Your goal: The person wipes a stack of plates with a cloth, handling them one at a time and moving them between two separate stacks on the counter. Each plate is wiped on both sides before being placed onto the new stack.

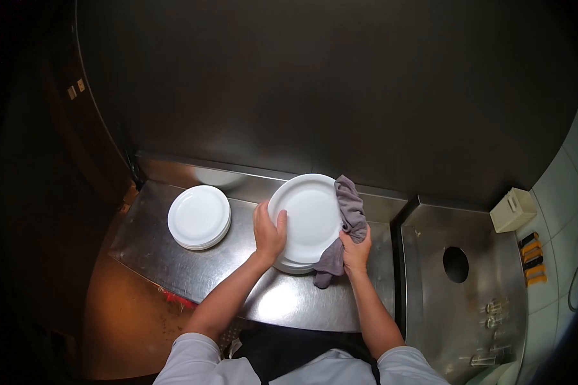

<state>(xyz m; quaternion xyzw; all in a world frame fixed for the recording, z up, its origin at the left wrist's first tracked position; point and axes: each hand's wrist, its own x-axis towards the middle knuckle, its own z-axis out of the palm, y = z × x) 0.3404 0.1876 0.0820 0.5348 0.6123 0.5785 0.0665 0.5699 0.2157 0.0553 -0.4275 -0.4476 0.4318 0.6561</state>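
A white plate (309,218) is held up between my two hands, slightly tilted, above a stack of white plates (295,267) that it mostly hides. My left hand (269,230) grips the plate's left rim, thumb on the upper face. On the right side, my right hand (356,249) is closed on a grey-purple cloth (350,208), which lies against the plate's right rim and hangs down below it. Another stack of white plates (200,217) stands to the left on the steel counter (154,256).
A steel surface with a round dark hole (456,264) adjoins on the right, with several glasses (492,314) near its front. Knives with orange and black handles (533,260) and a cream-coloured box (513,210) are at the right wall. A dark panel (315,90) rises behind the counter.
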